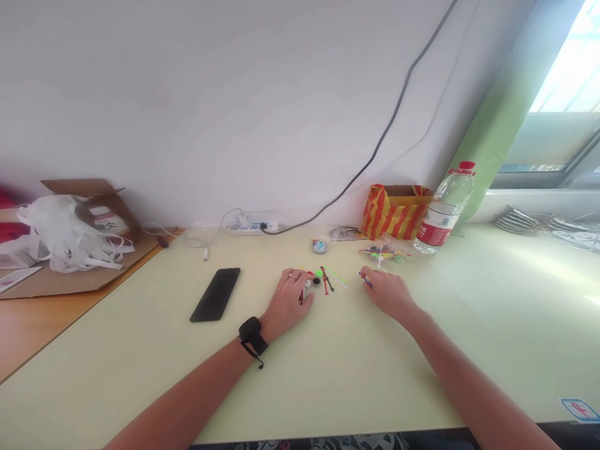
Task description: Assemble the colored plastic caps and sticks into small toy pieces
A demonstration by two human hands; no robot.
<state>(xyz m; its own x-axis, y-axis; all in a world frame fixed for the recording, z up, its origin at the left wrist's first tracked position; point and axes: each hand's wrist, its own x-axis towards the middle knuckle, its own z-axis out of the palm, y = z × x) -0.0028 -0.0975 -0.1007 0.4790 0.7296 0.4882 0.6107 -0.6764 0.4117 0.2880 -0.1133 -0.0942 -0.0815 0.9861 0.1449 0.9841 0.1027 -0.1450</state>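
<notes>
- My right grip (364, 279) pinches a thin blue piece (367, 281).
- My left grip (311, 289) bends beside a round green piece (319, 273); I can't tell if it's pinching.
- A thin red stick (324, 280) lies between, nearer left, pointing away from me.

We see a pale yellow table (356, 381). On its left part lie a black phone (215, 295) and, farther back, a white cable end (205, 254). Near the middle we find small round pieces (319, 274), some partly hidden, beside thin sticks (325, 283). Behind them sits a round tin (319, 247); rightward we have a clear packet (385, 254) of coloured bits, a striped bag (391, 215) and an upright bottle (440, 215).
</notes>
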